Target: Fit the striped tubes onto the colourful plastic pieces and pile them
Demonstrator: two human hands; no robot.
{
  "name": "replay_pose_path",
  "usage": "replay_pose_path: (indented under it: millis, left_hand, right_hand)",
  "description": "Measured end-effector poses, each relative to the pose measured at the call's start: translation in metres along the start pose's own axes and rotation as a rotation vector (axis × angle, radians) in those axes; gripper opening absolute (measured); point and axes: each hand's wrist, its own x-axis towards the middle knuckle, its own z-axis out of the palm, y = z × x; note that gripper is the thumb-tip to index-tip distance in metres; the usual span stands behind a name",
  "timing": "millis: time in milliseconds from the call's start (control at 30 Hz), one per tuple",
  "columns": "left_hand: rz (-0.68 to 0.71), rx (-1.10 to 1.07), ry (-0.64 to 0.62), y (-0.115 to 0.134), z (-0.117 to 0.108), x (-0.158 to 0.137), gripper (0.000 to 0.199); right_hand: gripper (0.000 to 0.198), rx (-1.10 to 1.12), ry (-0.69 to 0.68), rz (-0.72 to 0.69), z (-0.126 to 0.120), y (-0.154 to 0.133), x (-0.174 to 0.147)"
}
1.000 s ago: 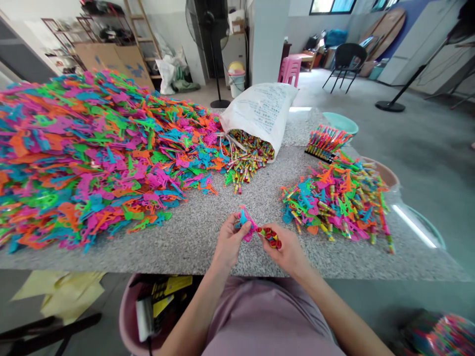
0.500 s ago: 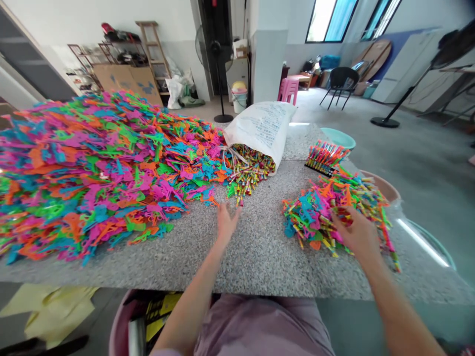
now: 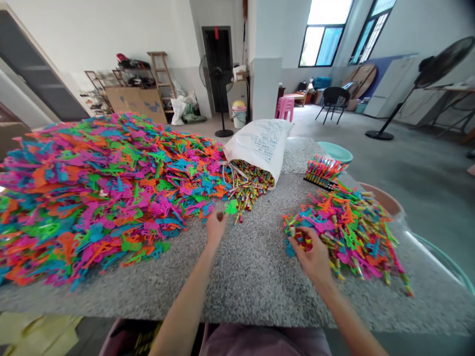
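My left hand (image 3: 216, 230) pinches at the edge of a bright green flat plastic piece (image 3: 231, 206), just in front of the bag's mouth. The big heap of flat pink, orange, blue and green plastic pieces (image 3: 122, 193) lies to its left. My right hand (image 3: 314, 254) curls round several short patterned sticks (image 3: 305, 242) with red and yellow ends; its fingers partly hide them. This hand is at the left edge of a smaller pile of sticks joined to coloured pieces (image 3: 356, 227).
A white woven bag (image 3: 260, 143) lies on the speckled stone table (image 3: 252, 282), patterned sticks (image 3: 252, 185) spilling out. A black rack (image 3: 322, 173) of upright sticks stands behind the right pile. Beyond the table edge are a turquoise basin (image 3: 336, 152) and a pinkish basin (image 3: 386, 200).
My left hand has closed its spread fingers at the green piece. My right hand has moved left from the middle of the small pile to its edge. The view has tilted up.
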Motion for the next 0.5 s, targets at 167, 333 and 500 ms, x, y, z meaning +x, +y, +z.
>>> replay_pose_path:
  millis: [167,333,500]
  left_hand:
    - [-0.145,-0.212,-0.259,0.012,-0.026,-0.069,0.037]
    - [-0.587,-0.689,-0.591,0.044,-0.044,-0.111,0.044]
    - [-0.443,-0.682,-0.578,0.057,-0.032,-0.134,0.040]
  right_hand:
    - [0.019,0.219,-0.228,-0.029,0.040,-0.018,-0.004]
    - [0.028,0.150,-0.623,-0.414,0.037,-0.039,-0.001]
    - [0.019,0.244,-0.331,-0.013,0.040,-0.043,-0.020]
